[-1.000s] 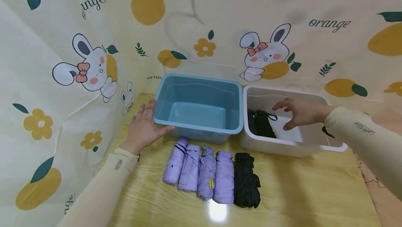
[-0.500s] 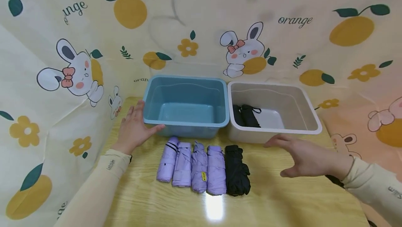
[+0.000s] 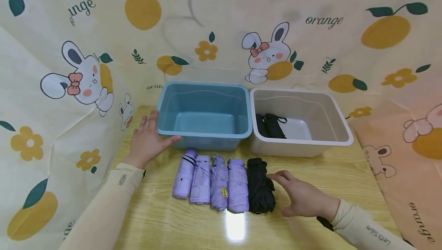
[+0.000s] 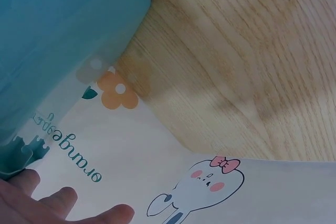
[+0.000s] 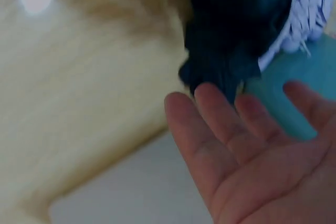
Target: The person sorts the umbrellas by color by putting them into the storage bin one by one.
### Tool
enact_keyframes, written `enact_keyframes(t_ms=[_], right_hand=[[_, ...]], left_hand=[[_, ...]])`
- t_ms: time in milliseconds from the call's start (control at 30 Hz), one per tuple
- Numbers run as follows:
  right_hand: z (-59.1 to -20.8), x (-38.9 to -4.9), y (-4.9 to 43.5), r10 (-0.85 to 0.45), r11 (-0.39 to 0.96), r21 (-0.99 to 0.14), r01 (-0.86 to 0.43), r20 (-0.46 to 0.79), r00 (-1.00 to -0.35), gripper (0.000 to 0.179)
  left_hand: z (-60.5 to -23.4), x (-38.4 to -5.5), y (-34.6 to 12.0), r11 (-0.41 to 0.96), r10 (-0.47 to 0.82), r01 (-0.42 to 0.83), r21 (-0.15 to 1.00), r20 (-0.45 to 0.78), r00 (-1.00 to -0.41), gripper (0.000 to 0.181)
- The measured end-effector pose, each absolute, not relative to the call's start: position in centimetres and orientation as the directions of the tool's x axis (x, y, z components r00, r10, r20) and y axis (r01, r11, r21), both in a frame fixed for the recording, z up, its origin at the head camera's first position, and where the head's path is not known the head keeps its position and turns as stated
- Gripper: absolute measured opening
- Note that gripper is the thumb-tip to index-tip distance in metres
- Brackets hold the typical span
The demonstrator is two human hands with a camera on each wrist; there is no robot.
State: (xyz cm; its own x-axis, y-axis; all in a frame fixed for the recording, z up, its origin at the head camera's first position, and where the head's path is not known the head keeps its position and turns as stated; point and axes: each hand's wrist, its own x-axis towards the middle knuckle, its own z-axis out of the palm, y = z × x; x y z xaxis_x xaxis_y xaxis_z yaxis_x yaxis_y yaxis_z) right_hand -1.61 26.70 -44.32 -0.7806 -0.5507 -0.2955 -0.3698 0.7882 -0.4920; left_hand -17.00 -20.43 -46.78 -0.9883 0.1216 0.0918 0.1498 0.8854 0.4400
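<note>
One grip, that of the right hand (image 3: 300,196), is spread: its thumb stands apart from the fingers, and the forefinger reaches to the right side of a black folded umbrella (image 3: 261,188), at or just beside the fabric — whether they touch, I cannot tell. The other grip, that of the left hand (image 3: 146,142), is spread too, at the front left corner of a blue bin (image 3: 207,143), with the thumb pointing along the front wall.

The black umbrella lies on the worktop (image 3: 172,227), rightmost in a row of five; the four purple umbrellas (image 3: 200,181) lie side by side to its left, one bearing a yellow label (image 3: 224,192). The blue bin stands behind the row, and just right of it stands a beige bin (image 3: 297,148). Two black bundles (image 3: 275,128) lie inside the beige bin at its left end, one with a strap loop.

Pale sleeves (image 3: 362,221) with dark lettering cover both forearms. Behind and to the sides hangs a cream sheet (image 3: 228,8) printed with oranges, flowers and rabbits.
</note>
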Motion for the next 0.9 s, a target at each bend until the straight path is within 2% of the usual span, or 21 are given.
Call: enact_keyframes(t_ms=[267, 900], right_hand=[[-47.2, -2.4, 24.1, -0.501, 0.815, -0.478, -0.326, -0.301, -0.811, 0.113], [-49.6, -2.9, 23.3, -0.442, 0.862, -0.409, -0.299, -0.321, -0.838, 0.119]], left_hand=[[-46.8, -17.1, -20.4, 0.891, 0.12, 0.147, 0.43, 0.09, -0.989, 0.128], [-46.9, -17.1, -20.3, 0.893, 0.123, 0.152, 0.423, 0.095, -0.988, 0.127]])
